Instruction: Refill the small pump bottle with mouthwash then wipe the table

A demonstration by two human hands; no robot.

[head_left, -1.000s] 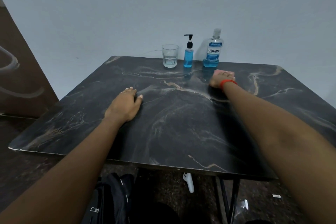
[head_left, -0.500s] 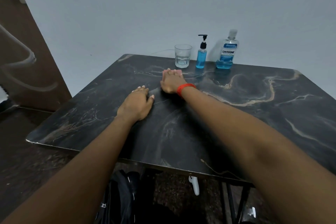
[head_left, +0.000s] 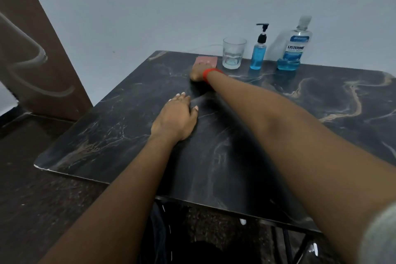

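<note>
The right arm stretches far forward across the dark marble-patterned table (head_left: 321, 100), toward 12 o'clock. The right hand (head_left: 198, 73), with a red band (head_left: 206, 74) at the wrist, presses palm-down with fingers extended on a pink cloth (head_left: 206, 60) at the table's far edge. The left hand (head_left: 174, 120) lies flat and released on the table nearer the person, at about 10 o'clock from the table's centre, fingers together and holding nothing.

At about 2 o'clock from the cloth, along the far edge, stand a clear drinking glass (head_left: 233, 52), just beside the cloth, then the small pump bottle (head_left: 259, 53) filled with blue liquid, then the Listerine mouthwash bottle (head_left: 294, 49), which holds blue liquid only near its bottom.

Half a second ago the right hand and cloth were closer to the person, just beyond the left hand; they have since slid away to the far edge, beside the glass. The left hand has kept its place.
</note>
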